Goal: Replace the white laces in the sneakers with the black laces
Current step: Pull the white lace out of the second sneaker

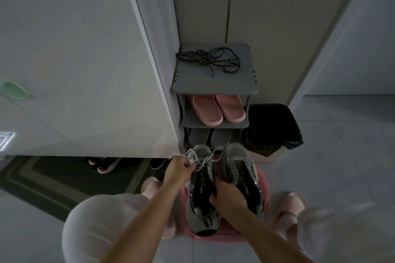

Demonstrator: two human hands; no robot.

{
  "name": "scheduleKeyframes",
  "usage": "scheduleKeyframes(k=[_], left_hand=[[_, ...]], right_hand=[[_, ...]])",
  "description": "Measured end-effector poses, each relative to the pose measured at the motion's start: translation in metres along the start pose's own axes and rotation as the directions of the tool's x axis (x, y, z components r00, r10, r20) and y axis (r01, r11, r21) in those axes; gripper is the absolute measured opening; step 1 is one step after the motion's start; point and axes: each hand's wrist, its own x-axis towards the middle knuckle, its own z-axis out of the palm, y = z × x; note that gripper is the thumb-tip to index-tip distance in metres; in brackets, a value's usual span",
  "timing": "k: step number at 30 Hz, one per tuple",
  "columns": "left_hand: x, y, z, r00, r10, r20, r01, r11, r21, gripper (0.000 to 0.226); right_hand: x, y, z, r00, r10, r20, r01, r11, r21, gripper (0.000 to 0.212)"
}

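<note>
Two grey and black sneakers stand side by side on a pink stool (265,196) between my knees. My left hand (178,170) pinches the white lace (203,156) of the left sneaker (201,198) and holds it up and to the left. My right hand (226,196) grips the left sneaker at its opening, fingers curled inside. The right sneaker (241,168) still carries its white lace. The black laces (210,60) lie in a loose tangle on top of the grey shoe rack (215,83).
The rack holds pink slippers (218,109) on its middle shelf and grey ones below. A bin with a black bag (275,126) stands right of it. A white cabinet (85,70) is on the left, with shoes (104,164) and a dark mat (53,177) under it.
</note>
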Motion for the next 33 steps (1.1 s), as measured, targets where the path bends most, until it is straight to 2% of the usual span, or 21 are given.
scheduleKeyframes(k=[1,3,5,7,10,12,14,16,18,20,21,23,25,26,27,30,31,33], left_hand=[[0.004,0.0,-0.001,0.999,-0.016,-0.048,0.015,0.999,-0.03,0.044],[0.011,0.001,-0.008,0.984,-0.116,-0.133,0.076,0.959,-0.275,0.032],[0.018,0.002,-0.019,0.954,-0.227,-0.197,0.086,0.834,-0.546,0.025],[0.016,0.003,-0.027,0.952,-0.245,-0.183,0.092,0.801,-0.591,0.026],[0.008,0.002,-0.017,0.995,-0.101,-0.002,0.091,0.909,-0.406,0.036],[0.003,-0.001,-0.005,0.993,-0.043,0.114,0.069,0.97,-0.233,0.043],[0.005,-0.004,-0.001,0.999,0.012,0.049,-0.009,0.997,-0.075,0.045],[0.008,-0.002,-0.006,0.999,-0.024,-0.047,0.019,0.995,-0.102,0.042],[0.016,0.0,-0.018,0.984,-0.134,-0.117,0.094,0.949,-0.3,0.034],[0.025,0.005,-0.037,0.975,-0.199,-0.103,0.145,0.911,-0.386,0.03],[0.027,0.008,-0.046,0.982,-0.178,-0.061,0.153,0.942,-0.298,0.029],[0.023,0.015,-0.06,0.979,-0.166,0.114,0.154,0.982,0.109,0.023],[0.016,0.018,-0.063,0.958,-0.197,0.208,0.083,0.886,0.456,0.016],[0.015,0.014,-0.058,0.963,-0.168,0.209,0.035,0.85,0.525,0.026],[0.014,0.011,-0.051,0.976,-0.11,0.188,-0.003,0.857,0.515,0.034],[0.007,0.013,-0.031,0.97,0.141,0.198,-0.192,0.944,0.268,0.042],[0.006,0.013,-0.024,0.958,0.182,0.222,-0.229,0.95,0.214,0.042],[0.003,0.013,-0.014,0.948,0.225,0.223,-0.275,0.935,0.223,0.035]], right_hand=[[0.0,0.0,0.0,1.0,-0.002,-0.004,0.002,1.0,0.005,0.04],[-0.001,0.001,0.0,1.0,-0.002,-0.004,0.002,1.0,0.014,0.04],[-0.001,0.002,0.0,1.0,-0.004,-0.003,0.004,1.0,0.016,0.041],[-0.001,0.003,0.0,1.0,-0.011,-0.006,0.011,1.0,0.017,0.042],[-0.001,0.001,0.001,1.0,-0.01,0.001,0.01,1.0,-0.003,0.043],[0.0,0.001,0.001,1.0,-0.006,0.0,0.006,1.0,-0.005,0.043],[0.0,0.002,0.001,1.0,-0.007,-0.007,0.007,1.0,-0.003,0.042],[-0.001,0.002,0.001,1.0,-0.004,-0.006,0.004,1.0,0.005,0.041],[0.0,0.003,0.001,1.0,0.003,-0.006,-0.003,1.0,0.01,0.041],[0.0,0.004,0.002,1.0,0.003,-0.011,-0.002,1.0,0.003,0.04],[0.0,0.003,0.002,1.0,-0.002,-0.017,0.002,1.0,-0.006,0.039],[-0.001,0.002,0.002,1.0,-0.008,-0.019,0.007,1.0,-0.02,0.037],[0.0,0.001,0.001,1.0,-0.016,0.001,0.016,1.0,-0.018,0.035],[0.0,0.001,-0.001,1.0,-0.017,0.014,0.017,1.0,-0.018,0.034],[0.001,0.001,-0.003,0.999,-0.021,0.025,0.022,1.0,-0.017,0.034],[0.004,-0.003,-0.015,0.999,-0.043,0.021,0.041,0.998,0.051,0.041],[0.006,-0.005,-0.02,0.999,-0.051,-0.004,0.051,0.994,0.099,0.042],[0.012,-0.01,-0.027,0.993,-0.069,-0.095,0.084,0.981,0.173,0.036]])
